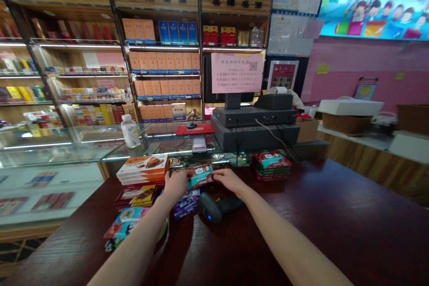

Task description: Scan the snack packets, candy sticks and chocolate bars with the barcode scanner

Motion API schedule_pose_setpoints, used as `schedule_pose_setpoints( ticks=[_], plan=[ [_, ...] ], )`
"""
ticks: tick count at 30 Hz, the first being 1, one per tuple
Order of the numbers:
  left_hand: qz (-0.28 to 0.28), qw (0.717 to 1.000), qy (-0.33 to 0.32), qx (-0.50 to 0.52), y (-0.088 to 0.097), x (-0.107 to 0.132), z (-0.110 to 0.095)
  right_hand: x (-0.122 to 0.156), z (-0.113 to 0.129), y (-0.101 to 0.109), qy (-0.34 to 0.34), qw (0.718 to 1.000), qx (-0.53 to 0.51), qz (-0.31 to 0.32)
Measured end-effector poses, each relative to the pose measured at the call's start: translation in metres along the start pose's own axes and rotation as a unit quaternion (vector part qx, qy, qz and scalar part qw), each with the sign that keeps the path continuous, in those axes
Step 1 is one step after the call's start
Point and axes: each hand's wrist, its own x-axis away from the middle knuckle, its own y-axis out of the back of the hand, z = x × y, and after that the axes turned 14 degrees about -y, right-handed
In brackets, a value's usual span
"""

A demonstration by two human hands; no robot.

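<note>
Both my hands are closed on a brown-and-teal snack packet (200,176), which looks like a chocolate bar. My left hand (177,185) grips its left end and my right hand (228,179) pinches its right end. Below it lie purple packets (186,203), partly covered by my left wrist. A dark barcode scanner (211,209) with a blue light rests on the table just in front of the packet. Left of my left hand are stacked orange-and-white boxes (143,170), yellow and dark red bars (142,195) and light-blue packets (126,222).
More brown-and-teal packets (271,164) are stacked at the table's back right. Behind stands a dark cash register (254,127) on a glass counter, with a white bottle (130,131) at left. Shelves of boxed goods (164,62) line the wall.
</note>
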Motion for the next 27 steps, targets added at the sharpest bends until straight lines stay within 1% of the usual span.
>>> schedule_pose_setpoints(
  ticks=[4, 9, 14, 16, 18, 20, 24, 27],
  plan=[
    [-0.022, 0.999, 0.003, 0.044, 0.001, -0.002, -0.004, 0.008, 0.003, 0.003, 0.005, 1.000, -0.019, -0.004],
    [-0.083, 0.993, 0.008, 0.083, 0.003, -0.007, -0.007, 0.016, 0.003, 0.010, 0.013, 0.999, -0.045, -0.017],
    [-0.135, 0.983, -0.009, 0.121, 0.003, -0.009, -0.012, 0.020, -0.002, 0.017, 0.061, 0.994, -0.078, -0.046],
    [-0.180, 0.969, -0.023, 0.167, -0.002, -0.008, -0.014, 0.021, -0.005, 0.020, 0.093, 0.992, -0.066, -0.055],
    [-0.237, 0.943, -0.045, 0.230, -0.008, -0.006, -0.016, 0.024, -0.009, 0.022, 0.126, 0.989, -0.046, -0.066],
    [-0.274, 0.920, -0.069, 0.271, -0.016, -0.005, -0.016, 0.026, -0.012, 0.024, 0.150, 0.985, -0.029, -0.077],
    [-0.302, 0.903, -0.104, 0.288, -0.029, 0.000, -0.014, 0.029, -0.021, 0.028, 0.183, 0.978, 0.007, -0.094],
    [-0.319, 0.896, -0.113, 0.288, -0.035, 0.005, -0.012, 0.030, -0.025, 0.031, 0.223, 0.967, 0.049, -0.116]
  ],
)
